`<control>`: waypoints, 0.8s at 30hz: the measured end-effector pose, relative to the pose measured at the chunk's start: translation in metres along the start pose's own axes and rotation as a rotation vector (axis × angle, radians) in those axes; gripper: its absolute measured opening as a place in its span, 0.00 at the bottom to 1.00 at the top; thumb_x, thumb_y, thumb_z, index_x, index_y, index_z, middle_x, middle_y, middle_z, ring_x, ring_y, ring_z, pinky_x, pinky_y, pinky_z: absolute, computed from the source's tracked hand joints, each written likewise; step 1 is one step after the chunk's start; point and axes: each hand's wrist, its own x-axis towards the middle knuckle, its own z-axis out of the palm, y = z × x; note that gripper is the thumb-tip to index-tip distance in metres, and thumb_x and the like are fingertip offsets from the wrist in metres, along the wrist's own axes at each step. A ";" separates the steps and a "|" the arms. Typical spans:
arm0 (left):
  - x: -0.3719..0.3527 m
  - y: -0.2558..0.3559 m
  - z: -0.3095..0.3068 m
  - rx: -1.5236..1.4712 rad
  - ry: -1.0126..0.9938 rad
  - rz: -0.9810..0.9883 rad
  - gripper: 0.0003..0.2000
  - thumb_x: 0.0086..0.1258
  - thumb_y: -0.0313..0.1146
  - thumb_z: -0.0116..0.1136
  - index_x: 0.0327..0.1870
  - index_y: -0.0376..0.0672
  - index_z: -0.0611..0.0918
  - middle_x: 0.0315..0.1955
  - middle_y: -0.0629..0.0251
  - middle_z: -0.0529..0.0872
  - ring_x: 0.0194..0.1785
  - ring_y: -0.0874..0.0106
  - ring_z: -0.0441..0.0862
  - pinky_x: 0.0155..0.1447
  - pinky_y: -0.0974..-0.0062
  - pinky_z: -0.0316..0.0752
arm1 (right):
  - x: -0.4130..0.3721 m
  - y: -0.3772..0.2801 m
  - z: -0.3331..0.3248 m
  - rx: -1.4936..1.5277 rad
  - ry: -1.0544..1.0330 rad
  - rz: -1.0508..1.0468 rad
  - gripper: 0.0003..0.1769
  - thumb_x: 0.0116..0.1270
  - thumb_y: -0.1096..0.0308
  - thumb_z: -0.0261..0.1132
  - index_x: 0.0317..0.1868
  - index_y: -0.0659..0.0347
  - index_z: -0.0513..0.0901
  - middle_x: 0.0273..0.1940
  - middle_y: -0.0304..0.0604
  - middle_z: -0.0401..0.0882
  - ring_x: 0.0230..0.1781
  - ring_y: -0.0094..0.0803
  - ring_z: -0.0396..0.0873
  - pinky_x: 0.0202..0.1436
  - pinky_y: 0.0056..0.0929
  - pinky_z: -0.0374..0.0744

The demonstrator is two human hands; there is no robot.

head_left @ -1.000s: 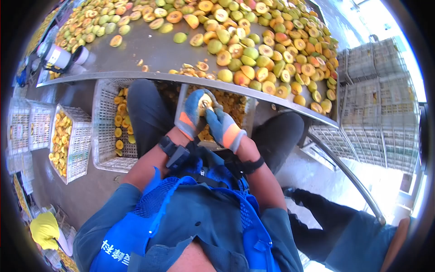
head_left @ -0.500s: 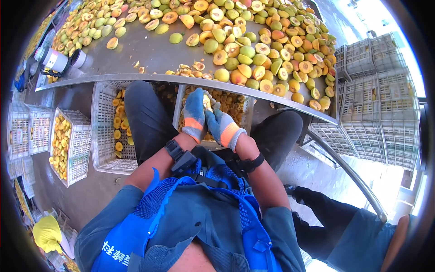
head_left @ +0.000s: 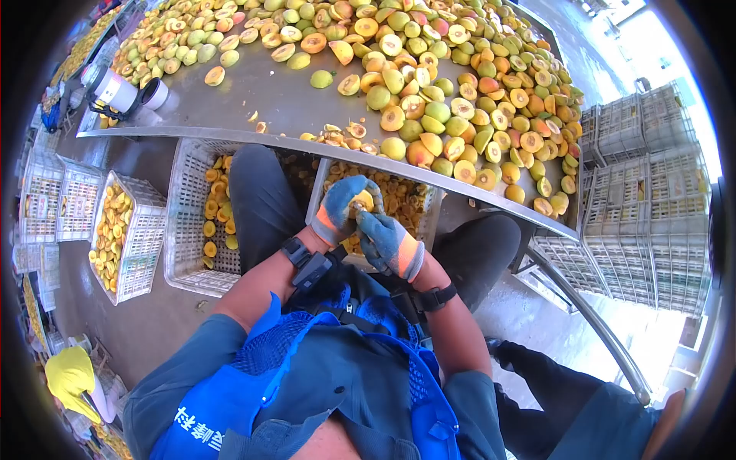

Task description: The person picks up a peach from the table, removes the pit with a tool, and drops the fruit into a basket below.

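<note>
My left hand (head_left: pixel 337 211), in a blue and orange work glove, is closed around a yellow peach half (head_left: pixel 362 202) with its cut side partly showing. Right beside it, my right hand (head_left: pixel 389 244) in a matching glove has its fingers curled at the lower edge of the fruit. Whatever those fingers hold, possibly something small, is hidden. Both hands are over a crate (head_left: pixel 316 188) between my knees, which contains brownish-yellow fruit scraps (head_left: pixel 410 201).
A metal table (head_left: pixel 230 107) ahead bears many halved peaches (head_left: pixel 460 126). Left of my leg stands a crate (head_left: pixel 178 222) with pitted halves; another filled crate (head_left: pixel 142 245) is farther left. Stacked crates (head_left: pixel 644 207) rise at right, near a metal rail (head_left: pixel 586 318) and another person's legs (head_left: pixel 548 376).
My view has shifted, so the scene sits slightly right and lower. My left hand has turned, showing more of the peach half, and my right hand has dropped slightly below it.
</note>
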 end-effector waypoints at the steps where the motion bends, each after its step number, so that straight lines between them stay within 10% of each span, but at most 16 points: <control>1: -0.001 0.004 -0.001 0.000 -0.040 0.005 0.15 0.79 0.44 0.53 0.44 0.40 0.79 0.33 0.61 0.86 0.39 0.69 0.85 0.47 0.71 0.81 | 0.000 0.001 -0.004 0.026 -0.032 0.007 0.24 0.81 0.45 0.55 0.38 0.57 0.78 0.19 0.31 0.69 0.10 0.20 0.63 0.12 0.21 0.60; 8: -0.005 0.040 0.020 -0.578 0.236 -0.255 0.10 0.78 0.36 0.59 0.45 0.38 0.86 0.34 0.63 0.88 0.38 0.75 0.86 0.43 0.76 0.81 | 0.004 0.018 -0.017 0.281 -0.201 0.016 0.26 0.81 0.43 0.54 0.40 0.60 0.80 0.19 0.29 0.68 0.12 0.19 0.63 0.18 0.20 0.67; 17: -0.003 0.009 0.008 -0.398 0.082 -0.189 0.14 0.80 0.39 0.53 0.33 0.43 0.84 0.28 0.68 0.86 0.33 0.77 0.83 0.39 0.75 0.78 | 0.004 0.023 -0.006 0.325 -0.118 0.033 0.24 0.81 0.44 0.55 0.37 0.56 0.78 0.20 0.28 0.69 0.13 0.17 0.63 0.16 0.18 0.63; 19: -0.005 0.022 0.008 0.097 -0.017 0.059 0.17 0.82 0.42 0.50 0.32 0.42 0.83 0.27 0.66 0.85 0.32 0.74 0.82 0.40 0.74 0.78 | 0.007 0.030 -0.016 0.433 -0.262 0.088 0.24 0.81 0.44 0.55 0.38 0.57 0.79 0.20 0.29 0.70 0.14 0.17 0.64 0.18 0.18 0.65; 24: 0.001 0.034 0.012 -0.471 0.115 -0.348 0.17 0.82 0.43 0.51 0.35 0.40 0.83 0.28 0.63 0.86 0.30 0.73 0.83 0.40 0.72 0.80 | -0.004 0.015 -0.013 0.140 -0.178 -0.008 0.25 0.82 0.44 0.55 0.38 0.58 0.80 0.20 0.30 0.70 0.15 0.17 0.64 0.22 0.18 0.69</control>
